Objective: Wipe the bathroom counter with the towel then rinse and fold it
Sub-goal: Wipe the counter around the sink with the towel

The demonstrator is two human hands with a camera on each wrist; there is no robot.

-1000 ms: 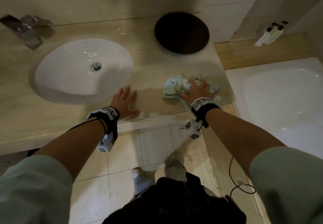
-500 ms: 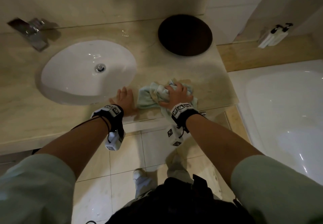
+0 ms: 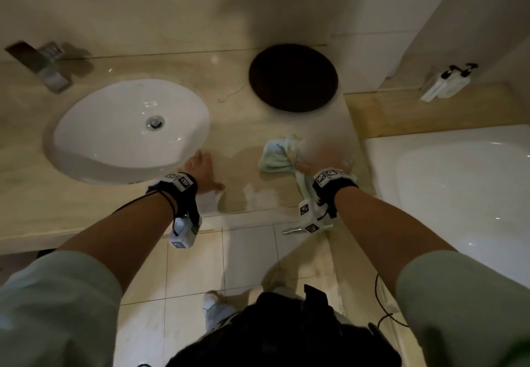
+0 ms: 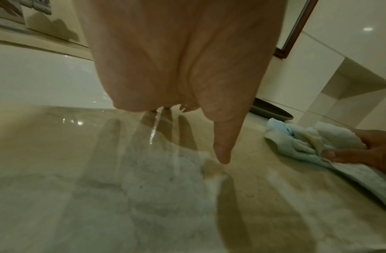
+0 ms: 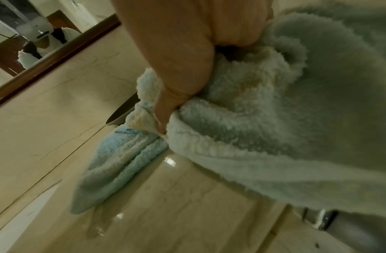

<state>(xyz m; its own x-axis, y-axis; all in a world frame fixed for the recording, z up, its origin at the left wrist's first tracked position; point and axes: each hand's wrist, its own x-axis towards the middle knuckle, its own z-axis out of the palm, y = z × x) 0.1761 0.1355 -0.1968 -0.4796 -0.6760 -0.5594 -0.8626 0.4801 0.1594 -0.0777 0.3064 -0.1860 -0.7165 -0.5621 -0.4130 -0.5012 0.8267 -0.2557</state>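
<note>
My right hand (image 3: 321, 158) is bunched into the pale blue terry towel (image 3: 276, 156), thumb and fingers curled round a wad of it, pressing it onto the marble counter (image 3: 243, 114) between the white basin (image 3: 129, 128) and the counter's right end, in front of the dark round tray (image 3: 293, 77). In the head view that hand is blurred, so I read the hold from the right wrist view, where the thumb (image 5: 166, 118) digs into the folds. One tail of cloth trails toward the basin, and another hangs off the front edge under my wrist.

My left hand (image 3: 200, 171) lies flat on the counter just beside the basin rim, fingers straight and holding nothing, bracing me.

The towel looks soft, limp and light, probably damp. It will not hold a shape, so I judge a fistful at the middle is the right hold for wiping. For folding I would take it by two corners instead. The stone shines wet near the front edge, likely slick.
</note>
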